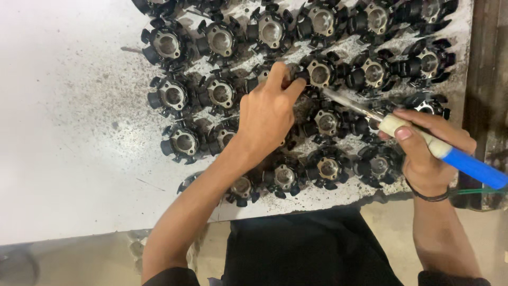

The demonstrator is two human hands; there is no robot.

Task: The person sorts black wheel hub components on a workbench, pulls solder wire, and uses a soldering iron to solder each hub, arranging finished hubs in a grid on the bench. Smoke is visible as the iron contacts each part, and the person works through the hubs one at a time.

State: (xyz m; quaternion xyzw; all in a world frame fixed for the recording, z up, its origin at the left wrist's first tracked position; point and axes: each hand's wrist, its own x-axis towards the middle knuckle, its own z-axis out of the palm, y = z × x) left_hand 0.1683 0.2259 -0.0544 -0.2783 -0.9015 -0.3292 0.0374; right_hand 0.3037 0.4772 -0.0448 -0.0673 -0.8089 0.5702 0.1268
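Note:
My right hand [431, 151] grips a soldering iron [447, 151] with a blue and white handle; its metal tip points left toward a black round part with a metal centre [319, 72]. My left hand [267, 114] rests over the rows of parts, thumb and forefinger pinched together just left of that same part, holding what looks like a thin wire, too fine to make out. Several identical black finned parts [219, 39] lie in rows on the white table [69, 106].
The white table top is speckled with dark grit around the parts. Its front edge [79, 233] runs above a pale floor. A dark vertical strip [484, 63] borders the table at the right. A green cord [479, 190] runs off to the right.

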